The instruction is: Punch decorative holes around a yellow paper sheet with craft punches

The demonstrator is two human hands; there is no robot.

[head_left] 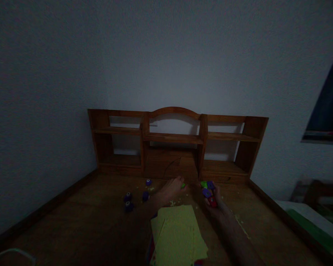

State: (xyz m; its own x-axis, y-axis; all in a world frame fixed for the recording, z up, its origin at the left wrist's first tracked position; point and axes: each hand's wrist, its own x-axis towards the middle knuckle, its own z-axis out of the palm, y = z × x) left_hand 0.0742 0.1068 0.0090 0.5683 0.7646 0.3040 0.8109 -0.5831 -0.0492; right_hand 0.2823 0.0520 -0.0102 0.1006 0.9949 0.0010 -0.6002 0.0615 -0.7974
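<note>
My right hand (215,202) is closed around several small coloured pieces: a green piece (204,184), purple pieces (207,193) and a red piece (212,201). Their exact kind is too dark to make out. Stretched over the desk, my left hand (172,187) has its fingers curled at a small green piece (183,185), which shows just past the fingertips. Left of that arm stand several small purple objects (128,206) with pale round spots, one of them (148,182) nearer the shelf.
A stack of yellow paper sheets (180,236) lies at the front of the wooden desk (100,229). Pale crumbs or scraps (173,203) are scattered about. A wooden shelf unit (173,138) stands along the back against the wall. Raised edges border the desk's sides.
</note>
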